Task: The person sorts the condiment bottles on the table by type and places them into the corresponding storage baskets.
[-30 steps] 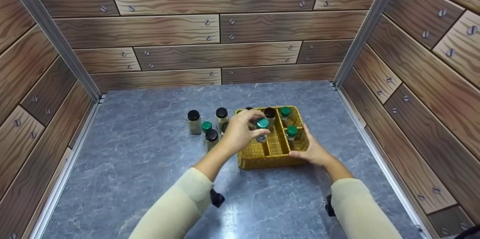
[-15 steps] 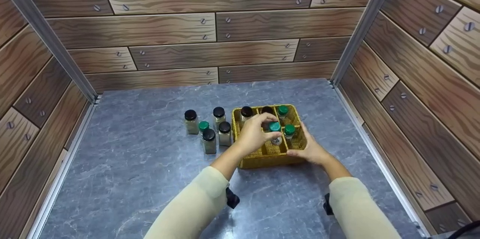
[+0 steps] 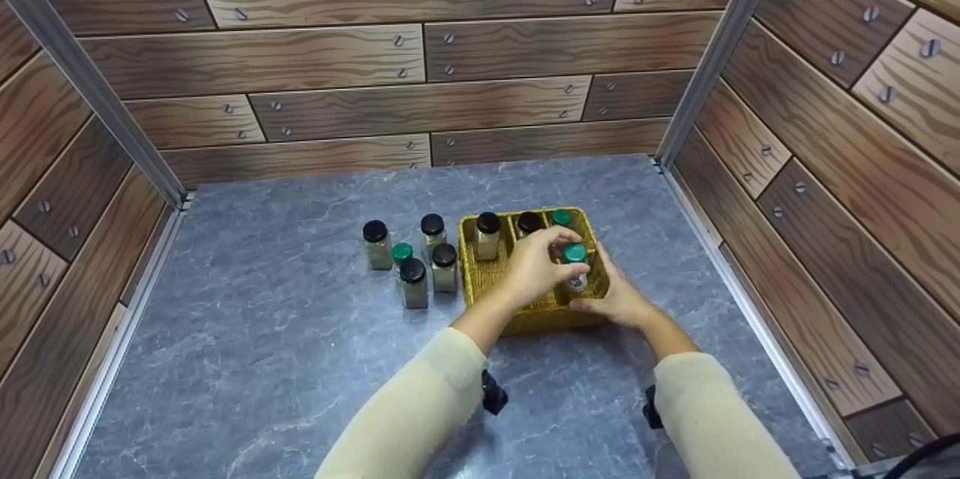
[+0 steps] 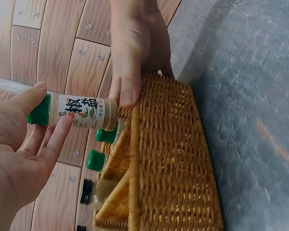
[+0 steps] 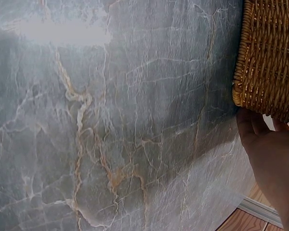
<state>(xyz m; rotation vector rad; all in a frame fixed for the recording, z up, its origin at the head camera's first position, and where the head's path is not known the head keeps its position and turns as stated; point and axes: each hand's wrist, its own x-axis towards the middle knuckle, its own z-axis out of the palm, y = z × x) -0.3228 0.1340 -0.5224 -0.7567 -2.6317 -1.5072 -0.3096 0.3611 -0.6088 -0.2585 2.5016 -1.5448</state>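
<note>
My left hand pinches a spice jar with a green cap between thumb and fingers, above the right part of the divided wicker basket. In the left wrist view the jar shows its white label and tan contents, its base close to the basket rim. My right hand grips the basket's front right corner, thumb at the rim and fingers along the side. Inside the basket stand black-capped jars at the back and a green-capped jar at the back right. Another green cap shows beneath the held jar.
Left of the basket, several jars stand upright on the grey marbled table: black-capped jars and a green-capped one. Wood-patterned walls with metal corner rails enclose the table at the back and sides.
My left hand has carried the green-capped jar rightward, from over the basket's middle to its right compartments. My right hand has kept its grip on the corner.
</note>
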